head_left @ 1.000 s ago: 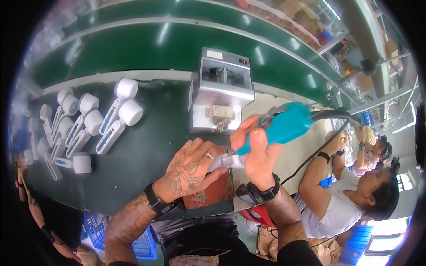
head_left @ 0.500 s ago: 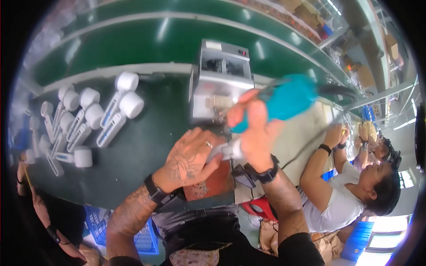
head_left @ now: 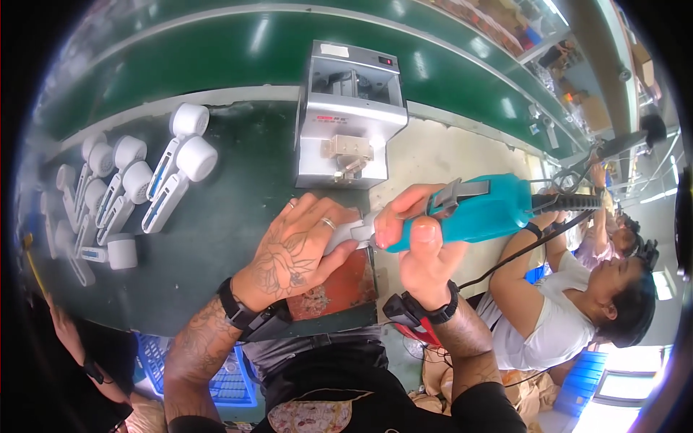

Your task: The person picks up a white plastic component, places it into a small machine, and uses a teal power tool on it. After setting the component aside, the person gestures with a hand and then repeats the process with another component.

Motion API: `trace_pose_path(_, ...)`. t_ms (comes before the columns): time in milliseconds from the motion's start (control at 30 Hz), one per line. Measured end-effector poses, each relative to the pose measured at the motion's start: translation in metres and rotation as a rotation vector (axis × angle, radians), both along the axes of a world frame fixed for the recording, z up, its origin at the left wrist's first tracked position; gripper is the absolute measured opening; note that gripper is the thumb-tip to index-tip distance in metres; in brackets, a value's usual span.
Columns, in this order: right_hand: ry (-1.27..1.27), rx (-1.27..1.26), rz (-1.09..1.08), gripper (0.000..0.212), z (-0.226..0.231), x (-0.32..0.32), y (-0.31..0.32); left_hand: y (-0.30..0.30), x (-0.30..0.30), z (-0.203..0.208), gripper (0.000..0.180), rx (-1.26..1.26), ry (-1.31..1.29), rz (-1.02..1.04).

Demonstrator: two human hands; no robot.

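My right hand [head_left: 426,249] is wrapped round a teal electric screwdriver [head_left: 487,209] with a metal lever and a black cord. The tool lies nearly level, its front end beside a white plastic piece [head_left: 354,232]. My left hand [head_left: 289,249] grips that piece between thumb and fingers; most of it is hidden under the hand, so its full shape does not show. Whether the bit touches the piece cannot be made out. Beneath the left hand lies a worn reddish-brown pad [head_left: 339,285] at the bench's near edge.
Several white shower heads [head_left: 195,159] lie on the dark green bench [head_left: 238,166] at left. A silver screw feeder [head_left: 350,115] stands beyond my hands. Below the bench sits a blue basket [head_left: 231,382]. Nearby at right is a co-worker in a white shirt [head_left: 545,317]; another person's arm [head_left: 65,325] shows at left.
The screwdriver has come down and nearer to me, levelling out with its front end toward the white piece. My left hand keeps its grip. The whole view has shifted slightly.
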State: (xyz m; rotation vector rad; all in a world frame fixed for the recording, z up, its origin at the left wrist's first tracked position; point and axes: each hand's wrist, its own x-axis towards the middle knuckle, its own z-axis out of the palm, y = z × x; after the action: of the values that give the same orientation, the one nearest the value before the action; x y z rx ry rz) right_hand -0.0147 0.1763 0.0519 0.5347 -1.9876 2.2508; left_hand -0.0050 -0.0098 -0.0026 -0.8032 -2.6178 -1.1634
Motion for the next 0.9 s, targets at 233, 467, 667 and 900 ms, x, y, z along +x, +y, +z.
trace_pose_path(233, 0.038, -0.029, 0.023, 0.045, -0.011, 0.000, 0.000, 0.000, 0.003, 0.007, 0.037, -0.083, 0.079, 0.021)
trace_pose_path(467, -0.005, -0.051, 0.036, 0.048, -0.013, 0.007, 0.000, 0.000, 0.010, -0.006, 0.044, -0.098, 0.131, 0.030)
trace_pose_path(667, 0.191, -0.425, -0.144, 0.052, 0.023, 0.005, 0.040, -0.011, 0.048, 0.002, 0.047, -0.237, 0.407, -0.002)
trace_pose_path(900, 0.298, 0.056, -0.527, 0.061, -0.014, -0.008, 0.080, -0.089, 0.063, 0.006, 0.041, -0.112, 0.193, 0.528)
